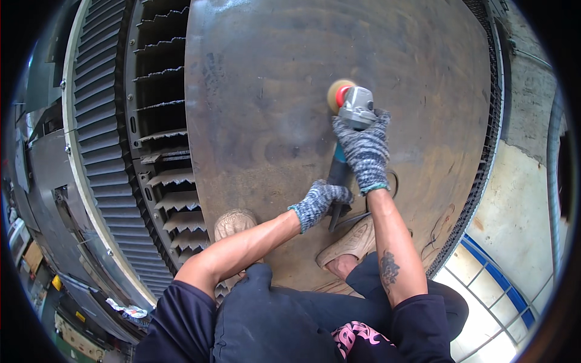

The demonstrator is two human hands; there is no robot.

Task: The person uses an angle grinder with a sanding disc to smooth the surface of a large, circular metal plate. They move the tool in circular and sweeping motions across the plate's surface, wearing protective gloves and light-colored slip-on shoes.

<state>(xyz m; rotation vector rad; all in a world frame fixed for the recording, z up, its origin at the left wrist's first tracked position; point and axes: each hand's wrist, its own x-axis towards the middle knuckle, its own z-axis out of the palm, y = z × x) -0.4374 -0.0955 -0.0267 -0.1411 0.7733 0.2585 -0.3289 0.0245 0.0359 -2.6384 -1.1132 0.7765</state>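
Note:
An angle grinder [357, 109] with a grey metal head and a teal and black body is held low over a large brown steel sheet [260, 115]. Its tan, red-centred disc [334, 95] is blurred and lies at the sheet's surface; whether it touches cannot be told. My right hand [366, 148], in a grey speckled knit glove, is wrapped around the grinder just behind the head. Gloved alike, my left hand [321, 202] grips the rear end of the body. A black cord [394, 184] curves out beside my right wrist.
My feet, in tan clogs [350, 242], rest on the sheet. Along its left edge runs a machine bed with jagged metal slats [175, 176] and dark gaps, then a ribbed cover [100, 121]. A dark toothed edge [478, 181] borders the right side, beyond which lies pale floor [508, 199].

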